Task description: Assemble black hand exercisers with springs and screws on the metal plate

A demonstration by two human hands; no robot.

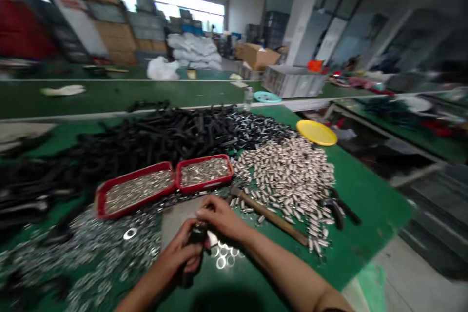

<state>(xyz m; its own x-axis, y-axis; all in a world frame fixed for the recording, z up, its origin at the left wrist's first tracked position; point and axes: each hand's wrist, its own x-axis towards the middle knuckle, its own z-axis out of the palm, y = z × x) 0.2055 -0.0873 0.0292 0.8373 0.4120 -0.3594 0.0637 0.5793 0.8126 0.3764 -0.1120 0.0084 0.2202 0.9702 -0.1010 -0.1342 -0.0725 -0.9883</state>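
My left hand [181, 253] is wrapped round a black elongated part [193, 239] held over the green table [365, 195]. My right hand [219, 217] is closed in a pinch at the top end of the same black part; what its fingertips hold is too small to make out. A few loose metal washers [223, 257] lie just below the hands. A wooden-handled hammer [268, 214] rests right of my right hand.
Two red trays [98, 200] [231, 169] hold small metal pieces. A heap of black parts [153, 136] lies behind them, a pile of silver cylinders [292, 175] to the right, washers [84, 253] at left. Pliers [338, 207] and a yellow dish [316, 132] sit near the right edge.
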